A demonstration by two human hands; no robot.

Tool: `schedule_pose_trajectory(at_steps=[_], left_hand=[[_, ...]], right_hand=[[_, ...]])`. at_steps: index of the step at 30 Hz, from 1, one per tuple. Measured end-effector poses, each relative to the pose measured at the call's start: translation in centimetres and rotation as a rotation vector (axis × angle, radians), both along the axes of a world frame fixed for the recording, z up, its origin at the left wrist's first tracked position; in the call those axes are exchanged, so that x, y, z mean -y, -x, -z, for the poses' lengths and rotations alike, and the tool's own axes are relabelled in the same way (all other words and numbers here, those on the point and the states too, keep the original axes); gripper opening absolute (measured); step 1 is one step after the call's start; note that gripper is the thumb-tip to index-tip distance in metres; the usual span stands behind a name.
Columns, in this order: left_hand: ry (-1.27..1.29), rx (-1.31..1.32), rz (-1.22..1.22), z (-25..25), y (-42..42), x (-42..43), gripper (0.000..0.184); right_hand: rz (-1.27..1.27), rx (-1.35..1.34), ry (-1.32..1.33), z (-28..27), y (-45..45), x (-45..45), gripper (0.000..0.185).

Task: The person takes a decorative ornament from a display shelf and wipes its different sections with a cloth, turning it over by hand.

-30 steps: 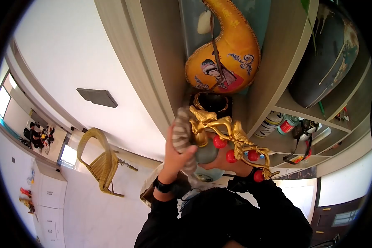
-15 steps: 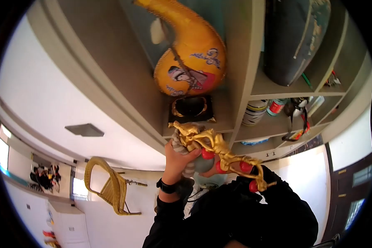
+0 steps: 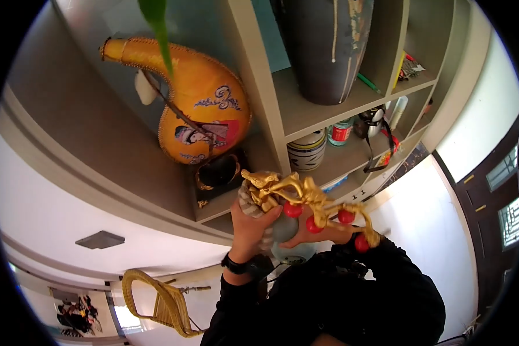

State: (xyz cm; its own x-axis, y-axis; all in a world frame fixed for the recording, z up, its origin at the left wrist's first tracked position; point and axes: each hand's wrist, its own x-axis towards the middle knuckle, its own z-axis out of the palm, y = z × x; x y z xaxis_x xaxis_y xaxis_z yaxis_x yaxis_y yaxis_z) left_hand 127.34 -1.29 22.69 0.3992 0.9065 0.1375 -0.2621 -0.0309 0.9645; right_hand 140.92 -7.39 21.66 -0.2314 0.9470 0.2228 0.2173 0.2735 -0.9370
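A gold ornament (image 3: 297,187) shaped like birds and a branch, hung with several red balls, is in front of my chest, close to the shelf. My left hand (image 3: 249,228), with a black watch at the wrist, is closed around its ridged, pale base, thumb on top. My right hand (image 3: 312,229) grips the ornament from the other side by a rounded grey part (image 3: 286,229); some of its fingers are hidden. Beyond the ornament, an orange gourd-shaped leather vessel (image 3: 207,109) with a painted figure stands in a shelf compartment. Beside it is a black stand (image 3: 218,173) with gold trim.
The shelf unit (image 3: 259,86) has dividers. A dark tall vase (image 3: 323,52) stands in one compartment, with a patterned jar (image 3: 307,151) and a red-labelled bottle (image 3: 340,132) below. A green leaf (image 3: 157,29) hangs at the top. A wicker chair (image 3: 164,303) is at lower left.
The view has turned, so the shelf and its contents appear shifted left and tilted. Both hands keep their hold on the ornament, which stays almost in place in front of me.
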Motion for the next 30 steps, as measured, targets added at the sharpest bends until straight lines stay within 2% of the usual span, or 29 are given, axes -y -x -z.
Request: schedule_pose_trajectory(at_steps=[1,2,4,8,9,10,12,14,16,17,18,20,21,22,24,26,27,30], left_hand=[[-0.079,-0.092,-0.062,0.1,-0.4,0.2,0.046],[-0.082,-0.089,-0.054,0.2,-0.7,0.5,0.046],[-0.109,-0.101,-0.122,0.6,-1.1,1.1,0.051],[-0.082,-0.125,-0.192,1.1,-0.3,1.6,0.059],[-0.103,-0.062,-0.260,1.4,-0.2,1.8,0.051],[-0.106,-0.065,-0.269,1.4,0.3,2.0,0.051],[0.008,0.033,-0.331,1.3,1.5,2.5,0.056],[-0.016,0.053,-0.396,0.9,2.7,2.9,0.059],[-0.048,0.076,-0.578,0.4,3.9,3.0,0.058],[-0.056,0.004,-0.555,0.0,5.1,2.7,0.055],[-0.085,0.017,-0.615,-1.2,5.2,2.8,0.054],[-0.184,-0.001,-0.736,-1.8,6.4,2.0,0.052],[-0.221,0.060,-0.763,-3.1,6.2,1.8,0.052],[-0.260,0.119,-0.789,-4.4,6.0,1.5,0.053],[-0.327,0.075,-0.865,-4.7,7.1,0.3,0.047],[-0.374,0.067,-0.911,-5.9,7.4,-0.4,0.045],[-0.414,0.121,-0.897,-6.4,7.4,-0.6,0.045],[-0.485,0.242,-0.913,-7.6,6.7,-1.5,0.040]], right_hand=[[-0.009,0.116,0.026,-0.6,-0.3,-0.2,0.068],[0.000,0.119,0.024,0.6,-0.4,-0.2,0.068],[0.152,-0.003,0.024,3.3,0.0,-0.3,0.066],[0.025,0.127,0.036,3.4,-0.1,-0.5,0.064],[-0.042,0.143,0.165,1.5,-0.1,-0.3,0.063],[-0.052,0.142,0.162,1.1,0.3,-0.4,0.063],[-0.205,-0.030,0.337,0.7,1.3,-0.9,0.062],[-0.263,-0.049,0.205,0.8,2.1,-1.6,0.060],[-0.234,0.158,-0.062,-0.4,3.1,-2.7,0.062],[-0.240,0.189,-0.138,-1.2,3.6,-3.4,0.055],[-0.260,0.193,-0.142,-1.7,4.3,-4.4,0.055],[-0.320,0.309,-0.501,-2.3,6.2,-6.7,0.048],[-0.353,0.329,-0.547,-2.4,7.5,-8.1,0.044],[-0.366,0.240,-0.557,-3.2,7.7,-8.6,0.045],[-0.398,0.067,-0.581,-5.0,8.1,-9.5,0.048],[-0.319,0.274,-0.720,-5.8,8.8,-11.2,0.057],[-0.346,0.156,-0.673,-7.3,8.5,-10.9,0.062],[-0.340,0.176,-0.643,-8.6,8.7,-11.8,0.062]])
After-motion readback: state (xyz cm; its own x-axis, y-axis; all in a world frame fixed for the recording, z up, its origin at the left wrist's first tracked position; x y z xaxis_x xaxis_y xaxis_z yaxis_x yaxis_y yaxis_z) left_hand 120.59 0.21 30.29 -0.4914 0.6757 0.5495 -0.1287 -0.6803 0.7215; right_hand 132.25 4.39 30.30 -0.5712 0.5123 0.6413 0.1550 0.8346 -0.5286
